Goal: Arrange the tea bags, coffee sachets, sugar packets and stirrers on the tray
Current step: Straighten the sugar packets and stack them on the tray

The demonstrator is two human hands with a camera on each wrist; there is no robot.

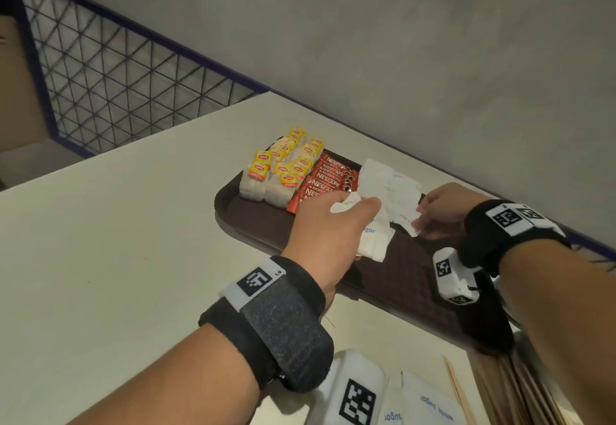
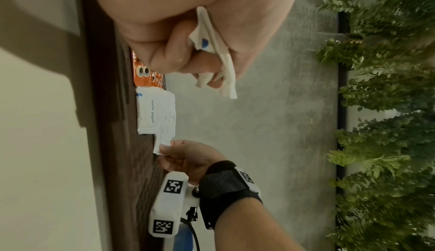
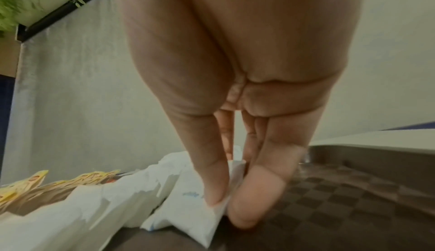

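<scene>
A dark brown tray (image 1: pixel 410 278) lies on the pale table. At its far end stand yellow-tagged tea bags (image 1: pixel 283 171), with red coffee sachets (image 1: pixel 320 181) beside them. White sugar packets (image 1: pixel 390 188) lie to the right of the sachets. My left hand (image 1: pixel 333 224) grips a bunch of sugar packets (image 2: pixel 212 50) above the tray. My right hand (image 1: pixel 436 214) pinches the corner of one sugar packet (image 3: pixel 188 204) between thumb and fingers, low over the tray.
More sugar packets (image 1: pixel 426 401) and wooden stirrers (image 1: pixel 460 391) lie on the table at the near edge. A grey wall runs close behind the tray. A wire mesh railing (image 1: pixel 110 88) stands beyond the table's far left corner. Green foliage (image 2: pixel 388 124) hangs beyond the wall.
</scene>
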